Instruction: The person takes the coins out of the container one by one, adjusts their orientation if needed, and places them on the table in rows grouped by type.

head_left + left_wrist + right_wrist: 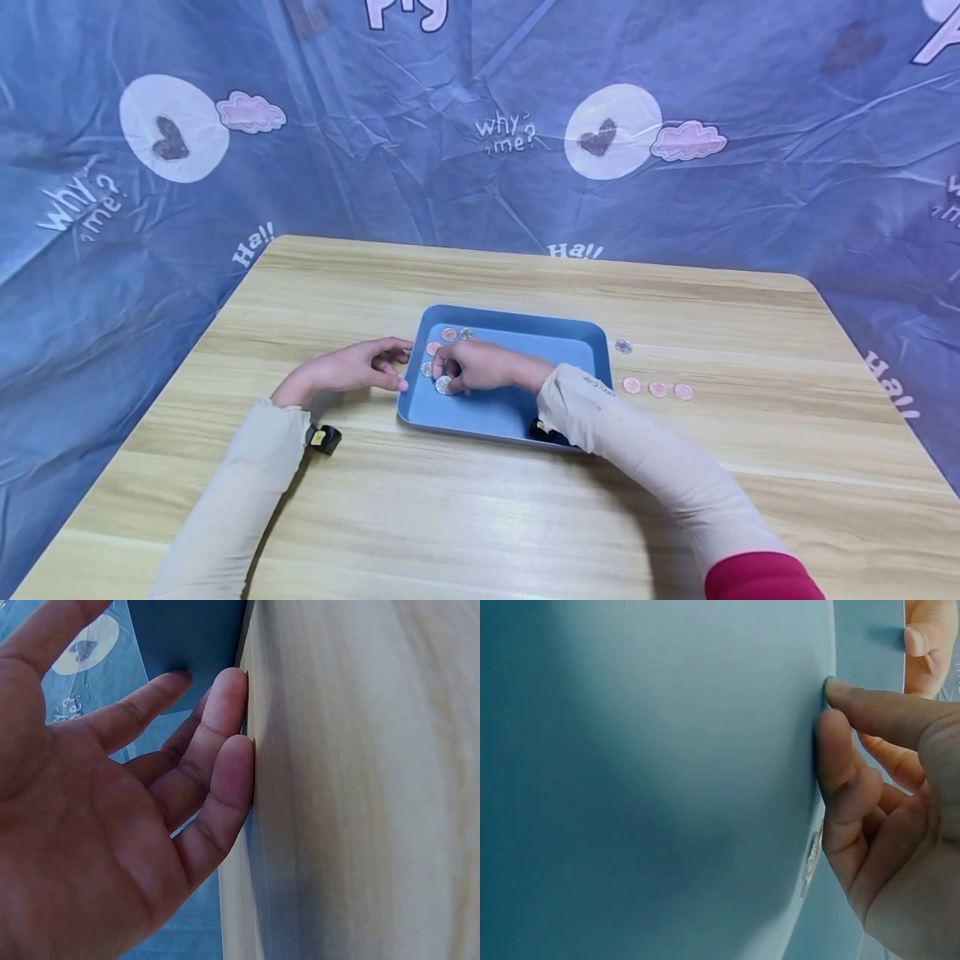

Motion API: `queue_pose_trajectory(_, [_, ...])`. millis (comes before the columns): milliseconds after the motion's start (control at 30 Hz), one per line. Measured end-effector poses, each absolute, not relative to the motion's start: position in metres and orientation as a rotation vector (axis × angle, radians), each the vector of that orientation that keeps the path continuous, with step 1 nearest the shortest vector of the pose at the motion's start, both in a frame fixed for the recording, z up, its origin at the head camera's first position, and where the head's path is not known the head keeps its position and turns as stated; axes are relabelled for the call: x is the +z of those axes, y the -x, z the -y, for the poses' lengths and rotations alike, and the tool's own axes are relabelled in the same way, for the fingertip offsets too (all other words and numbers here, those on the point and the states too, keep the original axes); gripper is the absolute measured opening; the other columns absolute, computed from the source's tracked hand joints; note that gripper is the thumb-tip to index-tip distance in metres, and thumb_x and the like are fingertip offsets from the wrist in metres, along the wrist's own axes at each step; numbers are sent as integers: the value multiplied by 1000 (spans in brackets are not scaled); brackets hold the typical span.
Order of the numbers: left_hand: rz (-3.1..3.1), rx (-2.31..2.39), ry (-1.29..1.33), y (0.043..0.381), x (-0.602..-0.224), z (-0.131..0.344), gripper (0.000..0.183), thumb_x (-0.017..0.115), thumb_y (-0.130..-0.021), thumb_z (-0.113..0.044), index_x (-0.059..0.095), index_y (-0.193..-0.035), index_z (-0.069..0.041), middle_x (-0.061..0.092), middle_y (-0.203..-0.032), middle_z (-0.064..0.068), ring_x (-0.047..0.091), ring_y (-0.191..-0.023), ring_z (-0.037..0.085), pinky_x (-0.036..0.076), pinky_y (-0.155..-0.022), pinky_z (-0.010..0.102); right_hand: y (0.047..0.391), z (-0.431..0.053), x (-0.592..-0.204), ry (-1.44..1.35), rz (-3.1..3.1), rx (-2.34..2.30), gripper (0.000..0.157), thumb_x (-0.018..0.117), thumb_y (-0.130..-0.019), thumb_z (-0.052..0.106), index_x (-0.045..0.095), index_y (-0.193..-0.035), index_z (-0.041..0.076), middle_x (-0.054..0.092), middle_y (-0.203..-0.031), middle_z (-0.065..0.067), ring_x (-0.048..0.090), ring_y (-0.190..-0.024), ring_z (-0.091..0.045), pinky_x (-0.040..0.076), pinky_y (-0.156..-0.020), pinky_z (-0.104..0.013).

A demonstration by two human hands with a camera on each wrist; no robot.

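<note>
My right hand (480,367) reaches into a blue tray (517,315), its thumb and fingertips pinching a silver coin (443,385) close to the tray floor. In the right wrist view, its fingers are curled beside the thumb, and another coin (810,864) lies near them. Silver coins (427,369) and copper-coloured coins (448,334) lie in the tray's left part, around the fingers. At the tray's left wall, my left hand (367,364) touches the rim with its thumb. Its fingers are loosely bent, with two fingertips (232,769) resting on the table in the left wrist view.
To the right of the tray, three copper-coloured coins (657,389) lie in a row on the wooden table (420,517). A silver coin (623,347) lies behind them. A blue printed cloth (420,167) hangs behind the table.
</note>
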State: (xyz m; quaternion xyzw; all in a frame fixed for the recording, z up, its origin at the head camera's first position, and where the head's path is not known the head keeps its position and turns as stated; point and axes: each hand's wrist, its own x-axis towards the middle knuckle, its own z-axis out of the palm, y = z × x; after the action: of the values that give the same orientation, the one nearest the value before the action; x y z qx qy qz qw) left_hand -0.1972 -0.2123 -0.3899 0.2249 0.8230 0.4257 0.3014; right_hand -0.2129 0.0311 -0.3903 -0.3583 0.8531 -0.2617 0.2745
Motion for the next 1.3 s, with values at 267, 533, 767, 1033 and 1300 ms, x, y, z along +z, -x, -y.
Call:
queue_pose_trajectory(267, [-2183, 1135, -606, 197, -391, 213, 73, 69, -90, -21, 31, -147, 5, 50, -131, 24, 57, -104, 22, 48, -90, 31, 215, -50, -376, 915, -2189, -803, 16, 63, -89, 0, 60, -104, 5, 61, -74, -4, 59, -59, -11, 53, -61, -26])
queue_pose_trajectory(533, [-2187, 1128, -619, 197, -390, 211, 73, 69, -90, -19, 30, -146, 6, 50, -132, 24, 57, -104, 22, 47, -91, 30, 224, -96, -346, 864, -2161, -952, 21, 57, -91, 0, 58, -112, 0, 63, -85, -18, 59, -63, -21, 54, -70, -47])
queue_pose_trajectory(767, [-2193, 1125, -609, 195, -390, 211, 74, 69, -89, -20, 31, -146, 6, 50, -133, 24, 57, -105, 23, 47, -92, 31, 231, -146, -327, 840, -2244, -990, 21, 57, -92, -1, 56, -113, -1, 62, -83, -17, 57, -64, -28, 48, -57, -32])
queue_pose_trajectory(1033, [-2202, 1123, -596, 194, -390, 212, 74, 69, -89, -20, 31, -147, 5, 50, -133, 23, 56, -106, 23, 47, -93, 31, 235, -201, -319, 723, -2344, -1013, 20, 56, -92, -1, 55, -112, -1, 60, -78, -11, 54, -59, -17, 37, -48, -22])
queue_pose_trajectory(1300, [-2198, 1117, -605, 195, -391, 212, 73, 68, -90, -21, 30, -147, 5, 49, -134, 24, 57, -105, 22, 47, -93, 33, 234, -251, -325, 554, -2388, -1005, 23, 58, -92, 1, 54, -115, -2, 60, -78, -10, 53, -59, -12, 37, -49, -22])
